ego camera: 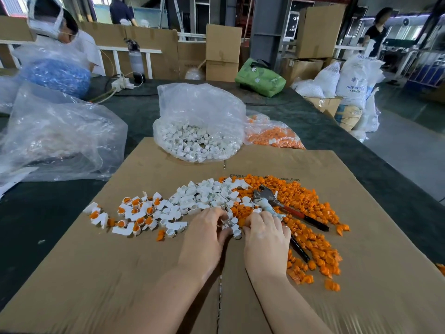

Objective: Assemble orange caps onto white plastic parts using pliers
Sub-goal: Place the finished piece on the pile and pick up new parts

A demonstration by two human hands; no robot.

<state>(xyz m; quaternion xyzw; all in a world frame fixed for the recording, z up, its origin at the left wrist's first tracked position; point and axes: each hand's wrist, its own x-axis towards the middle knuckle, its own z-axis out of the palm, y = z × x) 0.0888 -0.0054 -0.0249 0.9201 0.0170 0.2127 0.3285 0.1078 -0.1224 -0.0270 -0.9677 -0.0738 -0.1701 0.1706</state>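
Left hand [209, 227]: palm down on the cardboard sheet [120, 273], fingers curled into the near edge of the white parts; it appeared to pinch one or more small white pieces, though exactly what it gripped could not be told.

Right hand [266, 233]: palm down just right of the left, fingers bent around white pieces at the meeting point of the two hands; a taped fingertip showed at its far side. Grip likewise unclear.

White parts [207, 196]: loose heap spread left to centre, just beyond both hands and touching the fingertips.

Orange caps [310, 213]: loose heap to the right, running from far centre to near right, passing under and beside the right hand.

Finished pieces [134, 215]: white parts with orange caps fitted, a small group at the left, apart from the hands.

Pliers [284, 208]: lying unheld on the orange caps, head at the far end just beyond the right hand, handles splayed toward the near right; long axis ran diagonally, far-left to near-right. The right hand was clearly the nearer; one handle passed close beside it.

Bag of white parts [197, 141] and bag of orange caps [272, 136]: far end of the cardboard sheet, well beyond reach of the work.

Judgement: a part and cap were being picked or mated by hand, pressing with the pliers not yet begun.
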